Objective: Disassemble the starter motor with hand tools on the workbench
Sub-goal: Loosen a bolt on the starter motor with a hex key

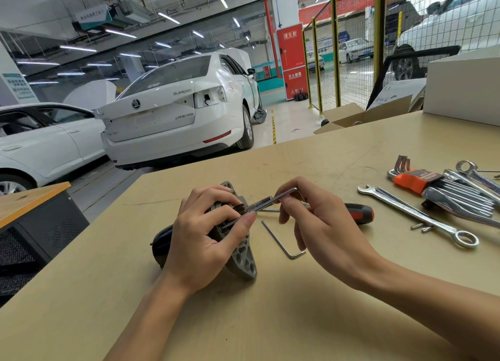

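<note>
— Lying on its side near the front middle of the workbench, is that the starter motor?

— Yes. Its dark round body is pointing left and its grey ribbed mounting flange is facing right. The left hand is wrapping over the top of it, fingers curling round the flange and the thumb pressing along the long arm of an L-shaped hex key.

— And the other hand?

— The right hand is pinching that same hex key near its bend, with the short leg sticking up to the right. The key's long arm is running down and left, and its tip is sitting in the flange face, under the left thumb.

— What is lying beside the motor?

— A second, thinner hex key is resting loose on the bench just right of the flange, between the two hands. A screwdriver with a black and red handle is lying behind the right hand, partly hidden by it.

— Any holders or boxes?

— An orange holder at the right is gripping a fan of hex keys. Combination spanners are lying around and under it, one stretching toward the front with its ring end nearest. Two small pins or screws are sitting against that spanner. Beyond the bench's far edge an open cardboard box is standing; I cannot tell what is inside. A white box is sitting on the far right corner, closed from this side.
</note>
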